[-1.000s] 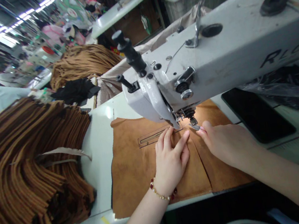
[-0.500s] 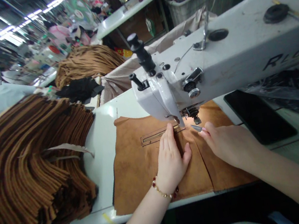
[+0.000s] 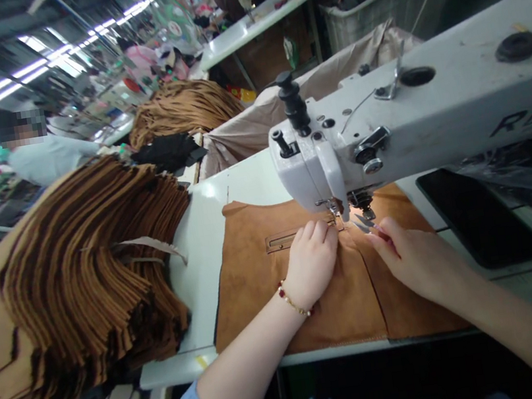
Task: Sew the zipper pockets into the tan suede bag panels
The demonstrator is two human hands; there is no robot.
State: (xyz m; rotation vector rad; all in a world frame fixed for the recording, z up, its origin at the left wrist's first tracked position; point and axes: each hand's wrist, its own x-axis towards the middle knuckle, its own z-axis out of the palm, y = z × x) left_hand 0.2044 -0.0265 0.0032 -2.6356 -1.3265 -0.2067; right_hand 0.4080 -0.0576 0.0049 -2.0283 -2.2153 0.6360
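Note:
A brown suede-like panel [image 3: 251, 302] lies flat on the sewing table, with a metal zipper [image 3: 280, 242] set in a stitched rectangular opening. My left hand [image 3: 311, 263] rests on the panel over the zipper's right part, its fingers curled and drawn together close to the needle. What its fingertips grip, if anything, is hidden. My right hand [image 3: 418, 260] is closed around thread snips [image 3: 362, 223], whose blades point left and stand apart near the presser foot. Above both hands is the white head of the sewing machine [image 3: 309, 170].
A tall stack of brown pieces [image 3: 90, 266], tied with a strip, stands left of the panel. A black phone [image 3: 481, 217] lies at the right on the table [image 3: 247, 179]. Behind are another brown pile [image 3: 182, 108], black cloth [image 3: 169, 152] and a person in light blue [image 3: 52, 158].
The left hand's fingers have gone from stretched flat to curled in, nearer the needle. The snips' blades now show apart. The whole view has shifted, with things appearing further right.

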